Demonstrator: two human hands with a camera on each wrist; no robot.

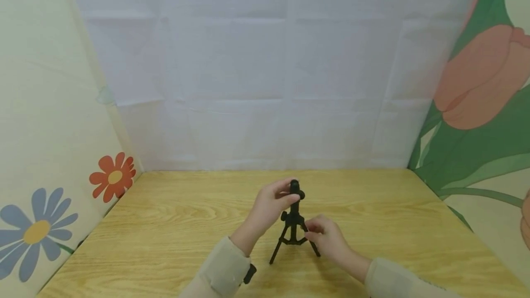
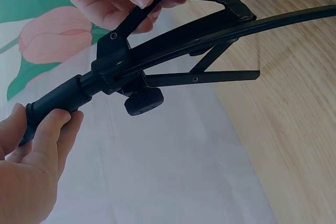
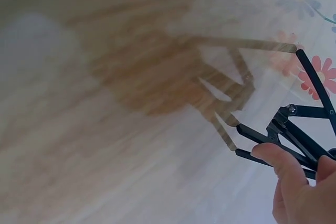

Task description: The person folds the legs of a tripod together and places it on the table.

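My left hand (image 1: 265, 208) curls round the column (image 2: 65, 97) of a black tripod (image 1: 294, 220), near its top, probably to hold it upright while my right hand (image 1: 329, 240) pinches a leg (image 1: 316, 248) between thumb and fingers, perhaps to steady its spread; the tripod stands between my hands on the table (image 1: 186, 224), its feet (image 1: 271, 261) set apart, likely for balance, a knob (image 2: 144, 102) jutting below my left hand, a white sheet (image 1: 285, 68) behind, flower-print panels (image 1: 45, 82) flanking

A creased white sheet (image 1: 227, 68) hangs behind a wood-grain tabletop (image 1: 186, 210), between flower-printed walls (image 1: 41, 114) left and right.
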